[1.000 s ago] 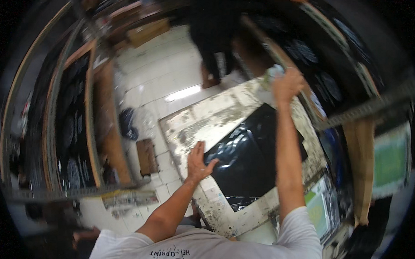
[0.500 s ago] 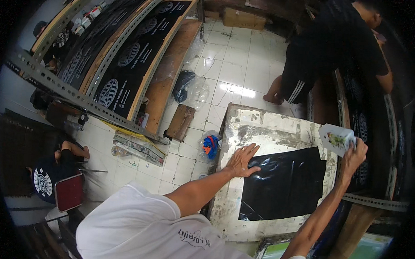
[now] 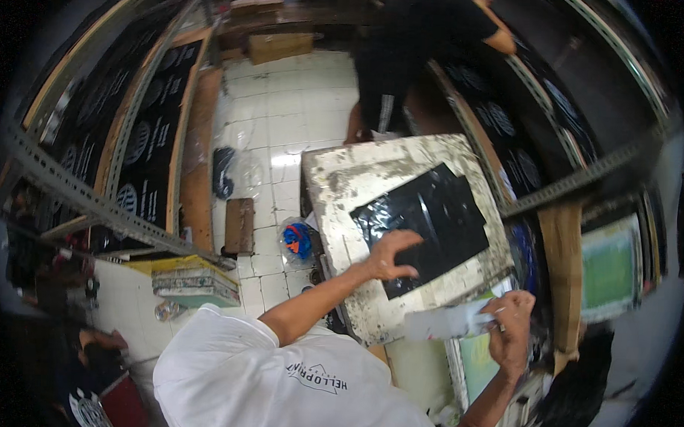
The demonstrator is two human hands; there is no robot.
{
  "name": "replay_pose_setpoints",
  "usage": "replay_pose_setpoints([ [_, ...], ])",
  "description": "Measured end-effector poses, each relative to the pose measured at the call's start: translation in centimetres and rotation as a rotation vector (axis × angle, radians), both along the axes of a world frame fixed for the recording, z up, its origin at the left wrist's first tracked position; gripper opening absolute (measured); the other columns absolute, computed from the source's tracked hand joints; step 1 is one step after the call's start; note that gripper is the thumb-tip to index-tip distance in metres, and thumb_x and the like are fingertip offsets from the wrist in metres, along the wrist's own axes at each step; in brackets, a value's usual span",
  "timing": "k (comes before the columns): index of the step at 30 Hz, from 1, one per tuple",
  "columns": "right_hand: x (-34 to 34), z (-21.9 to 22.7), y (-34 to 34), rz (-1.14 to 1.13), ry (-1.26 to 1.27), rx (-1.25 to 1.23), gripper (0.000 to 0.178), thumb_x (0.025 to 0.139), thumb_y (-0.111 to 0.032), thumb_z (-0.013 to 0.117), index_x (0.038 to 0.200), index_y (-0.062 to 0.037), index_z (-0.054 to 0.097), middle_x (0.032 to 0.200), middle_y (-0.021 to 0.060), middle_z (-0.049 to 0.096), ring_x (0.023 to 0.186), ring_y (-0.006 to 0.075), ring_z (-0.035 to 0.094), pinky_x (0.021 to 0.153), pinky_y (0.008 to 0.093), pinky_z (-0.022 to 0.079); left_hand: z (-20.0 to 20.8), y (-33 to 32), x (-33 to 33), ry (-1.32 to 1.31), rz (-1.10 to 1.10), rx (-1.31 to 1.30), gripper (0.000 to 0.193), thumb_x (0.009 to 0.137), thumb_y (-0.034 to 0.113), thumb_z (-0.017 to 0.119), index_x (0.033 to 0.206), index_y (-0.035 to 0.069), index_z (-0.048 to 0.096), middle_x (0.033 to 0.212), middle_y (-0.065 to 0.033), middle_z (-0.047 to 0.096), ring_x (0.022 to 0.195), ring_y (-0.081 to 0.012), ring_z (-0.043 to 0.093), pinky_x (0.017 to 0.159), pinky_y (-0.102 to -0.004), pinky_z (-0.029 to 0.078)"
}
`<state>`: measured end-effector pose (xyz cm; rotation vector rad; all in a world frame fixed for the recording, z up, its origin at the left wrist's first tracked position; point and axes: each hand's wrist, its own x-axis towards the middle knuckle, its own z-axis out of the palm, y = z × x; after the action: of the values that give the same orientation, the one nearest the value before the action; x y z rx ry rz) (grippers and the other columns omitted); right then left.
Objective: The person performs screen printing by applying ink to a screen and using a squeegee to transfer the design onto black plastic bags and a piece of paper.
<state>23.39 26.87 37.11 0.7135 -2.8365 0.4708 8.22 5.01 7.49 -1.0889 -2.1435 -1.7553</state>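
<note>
Sheets of glossy black plastic [image 3: 447,225] lie on the stained whitish tabletop [image 3: 427,151]. The left hand [image 3: 388,262] spreads a wide grip over them; the right hand [image 3: 510,325] holds a blurred whitish flat piece [image 3: 444,321]. Light, even pressure should prevent creases.

A rack [image 3: 198,156] stands at left on white tiles [image 3: 316,100], a brown block [image 3: 240,225] beside it and a blue-and-orange bundle [image 3: 297,240] nearby. Farther off are a box [image 3: 280,48] and a person [image 3: 396,57] in black; at right, a green panel [image 3: 610,272].

Glare spots the floor tiles [image 3: 287,160] and black sheets [image 3: 454,225], with slight blur and dark, bowed edges.
</note>
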Motion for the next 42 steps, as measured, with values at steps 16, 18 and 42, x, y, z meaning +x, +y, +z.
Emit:
replay_pose_setpoints([
  [16,31.3,1.8,5.0,-0.201,0.175,-0.39,0.02,0.063,-0.019,0.074,0.082,-0.0126,0.078,0.091,0.0,0.073,0.099,0.0306,0.061,0.092,0.0494,0.039,15.7,17.9,27.9,-1.054,-1.931,-0.063,0.102,0.051,0.004,0.096,0.142,0.001,0.049,0.12,-0.0124,0.069,0.112,-0.0213,0.064,0.097,-0.0354,0.051],
  [18,34.1,-0.8,5.5,-0.293,0.4,-0.556,0.021,0.076,-0.028,0.072,0.084,-0.0095,0.078,0.093,0.0054,0.073,0.107,0.0386,0.061,0.094,0.054,0.043,15.8,18.2,30.3,-1.05,-1.781,-0.096,0.104,0.053,0.006,0.096,0.144,0.001,0.046,0.123,-0.0111,0.067,0.115,-0.0207,0.062,0.099,-0.0356,0.05],
  [42,45.0,-22.0,7.8,-1.238,0.579,-1.357,0.081,0.058,-0.011,0.097,0.125,0.0014,0.054,0.115,0.0135,0.067,0.105,0.0211,0.066,0.092,0.0375,0.056,7.5,23.5,36.7,-0.273,-0.889,-0.139,0.09,0.066,0.009,0.09,0.145,0.008,0.046,0.14,-0.0097,0.056,0.13,-0.0236,0.052,0.106,-0.0411,0.043],
])
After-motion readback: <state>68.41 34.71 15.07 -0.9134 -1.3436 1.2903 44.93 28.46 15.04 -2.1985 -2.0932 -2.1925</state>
